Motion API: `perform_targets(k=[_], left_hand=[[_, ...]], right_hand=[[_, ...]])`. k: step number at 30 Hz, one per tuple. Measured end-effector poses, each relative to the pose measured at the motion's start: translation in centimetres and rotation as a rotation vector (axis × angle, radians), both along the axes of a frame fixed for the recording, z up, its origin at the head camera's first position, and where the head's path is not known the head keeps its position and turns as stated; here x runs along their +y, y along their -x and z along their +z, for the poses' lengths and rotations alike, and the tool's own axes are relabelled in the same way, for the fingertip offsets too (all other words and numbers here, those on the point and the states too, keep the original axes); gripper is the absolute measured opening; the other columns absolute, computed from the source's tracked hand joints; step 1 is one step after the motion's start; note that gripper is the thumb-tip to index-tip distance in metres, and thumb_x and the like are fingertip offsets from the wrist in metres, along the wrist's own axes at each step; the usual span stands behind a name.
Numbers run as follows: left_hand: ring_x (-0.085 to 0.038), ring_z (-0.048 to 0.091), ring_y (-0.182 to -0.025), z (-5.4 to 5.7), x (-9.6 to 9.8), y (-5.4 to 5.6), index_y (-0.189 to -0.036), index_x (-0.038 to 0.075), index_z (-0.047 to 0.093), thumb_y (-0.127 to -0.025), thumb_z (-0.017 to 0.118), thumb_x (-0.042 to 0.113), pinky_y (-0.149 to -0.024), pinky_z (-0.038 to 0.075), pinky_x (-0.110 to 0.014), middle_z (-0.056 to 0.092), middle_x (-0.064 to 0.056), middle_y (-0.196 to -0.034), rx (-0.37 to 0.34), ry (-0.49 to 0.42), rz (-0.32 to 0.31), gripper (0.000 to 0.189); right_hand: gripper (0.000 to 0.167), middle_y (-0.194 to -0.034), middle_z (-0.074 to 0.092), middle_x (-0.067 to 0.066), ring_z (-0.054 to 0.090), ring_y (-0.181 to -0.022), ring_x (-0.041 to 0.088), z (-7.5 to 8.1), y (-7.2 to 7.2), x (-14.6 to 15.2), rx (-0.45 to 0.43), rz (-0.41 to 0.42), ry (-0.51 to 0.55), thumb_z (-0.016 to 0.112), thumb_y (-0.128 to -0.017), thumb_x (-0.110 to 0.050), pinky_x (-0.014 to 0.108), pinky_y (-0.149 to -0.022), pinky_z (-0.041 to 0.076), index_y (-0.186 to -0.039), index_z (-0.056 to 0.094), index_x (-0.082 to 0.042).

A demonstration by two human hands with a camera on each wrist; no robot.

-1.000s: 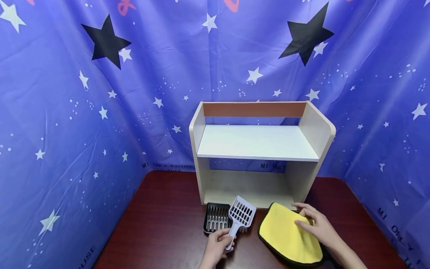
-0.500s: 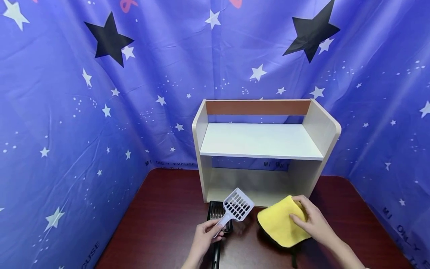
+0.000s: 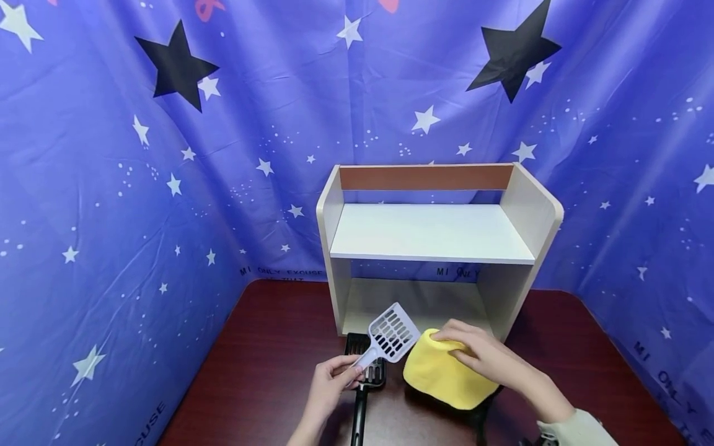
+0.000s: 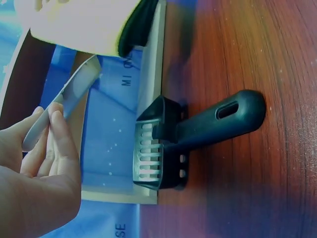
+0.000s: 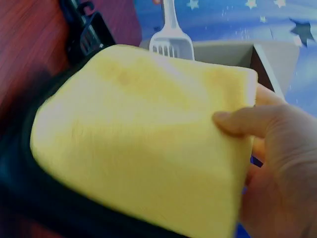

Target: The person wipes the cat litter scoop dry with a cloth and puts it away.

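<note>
Worktop [image 3: 268,347]: dark red-brown, wood-grained; far left corner rounded; near edge out of view.
Left hand [image 3: 330,384]: grasping the pale scoop by its handle, pinched between thumb and fingers.
Black slotted scoop [image 4: 193,133]: one, untouched; on the worktop, head just before the shelf unit's front left corner, handle towards the near edge. Looks to be rigid plastic, probably light and smooth; best taken by the handle, which has a slot at its end.
Pale slotted scoop [image 3: 377,352]: one, raised off the worktop; head tilted up and to the right, before the shelf unit. Judged light, stiff and a little slick; thin bars between the slots may be its weakest part, so the handle is the sound grip.
Shelf unit [image 3: 432,230]: two-tier, pale wood with white upper board; set towards the worktop's far edge.
Yellow cloth [image 3: 446,375]: one, dark-edged; before the shelf unit's front right part, right of the pale scoop; contact with that scoop cannot be told. Appears soft, plush and light, likely to sag away from the hold; unlikely to slip or break. A folded edge or corner gives good purchase.
Right hand [image 3: 481,354]: grasping the cloth at its upper edge, thumb on the yellow face.
</note>
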State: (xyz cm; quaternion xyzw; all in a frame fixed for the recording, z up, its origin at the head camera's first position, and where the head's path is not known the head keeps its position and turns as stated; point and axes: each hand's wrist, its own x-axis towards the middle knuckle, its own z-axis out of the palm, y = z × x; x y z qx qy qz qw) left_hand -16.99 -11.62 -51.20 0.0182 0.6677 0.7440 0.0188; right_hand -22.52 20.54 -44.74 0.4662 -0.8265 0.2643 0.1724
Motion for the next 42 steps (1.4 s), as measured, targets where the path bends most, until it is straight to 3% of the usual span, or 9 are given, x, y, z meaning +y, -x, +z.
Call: perform_targets(k=[4, 7, 15, 22, 34, 42], left_hand=[[-0.001, 0.068, -0.066, 0.5, 0.8, -0.3, -0.116, -0.019, 0.063, -0.09, 0.067, -0.001, -0.064, 0.059, -0.014, 0.07, -0.036, -0.095, 0.029, 0.036, -0.023, 0.031], [0.0, 0.067, -0.065, 0.8, 1.5, -0.6, -0.112, -0.015, 0.067, -0.09, 0.068, 0.001, -0.063, 0.058, -0.013, 0.07, -0.036, -0.095, 0.052, 0.078, -0.033, 0.027], [0.0, 0.068, -0.069, 0.9, 2.9, -1.1, -0.106, -0.008, 0.073, -0.088, 0.069, 0.0, -0.067, 0.062, -0.021, 0.074, -0.027, -0.09, 0.121, 0.161, -0.052, 0.02], [0.003, 0.066, -0.07, 0.5, 3.4, -1.4, -0.104, -0.005, 0.075, -0.086, 0.071, -0.001, -0.067, 0.06, -0.016, 0.076, -0.021, -0.094, 0.15, 0.228, -0.04, 0.019], [0.005, 0.066, -0.071, -0.2, 3.2, -1.6, -0.104, -0.003, 0.076, -0.086, 0.071, 0.001, -0.067, 0.059, -0.013, 0.076, -0.019, -0.09, 0.171, 0.25, -0.056, 0.018], [0.003, 0.066, -0.07, -0.8, 2.5, -1.7, -0.104, -0.007, 0.074, -0.087, 0.071, 0.001, -0.067, 0.06, -0.015, 0.076, -0.022, -0.09, 0.191, 0.242, -0.058, 0.018]], right_hand=[[0.042, -0.105, 0.07, -0.008, 0.065, -0.088, 0.008, 0.3, 0.9, -1.9, 0.03, -0.094, -0.113, 0.077, -0.081, -0.003, 0.025, -0.071, 0.055, -0.116, 0.065, -0.022], [0.04, -0.098, 0.073, -0.007, 0.065, -0.081, 0.009, -0.1, 1.4, -3.0, 0.037, -0.2, -0.15, 0.081, -0.078, -0.008, 0.028, -0.066, 0.055, -0.109, 0.062, -0.023], [0.032, -0.089, 0.066, -0.009, 0.065, -0.075, 0.01, -2.3, 1.5, -5.4, 0.148, -0.345, -0.076, 0.088, -0.071, -0.012, 0.027, -0.061, 0.056, -0.092, 0.065, -0.02], [0.037, -0.084, 0.061, -0.006, 0.055, -0.073, 0.006, -3.5, 1.1, -6.1, 0.106, -0.527, 0.015, 0.089, -0.069, -0.009, 0.026, -0.061, 0.051, -0.087, 0.058, -0.016], [0.033, -0.087, 0.063, -0.003, 0.063, -0.077, 0.014, -3.9, 0.9, -4.8, -0.023, -0.623, 0.038, 0.087, -0.073, -0.009, 0.034, -0.062, 0.054, -0.086, 0.058, -0.014], [0.033, -0.085, 0.062, -0.003, 0.062, -0.075, 0.014, -4.1, 1.0, -3.2, -0.017, -0.635, 0.054, 0.087, -0.072, -0.007, 0.034, -0.06, 0.052, -0.085, 0.058, -0.014]])
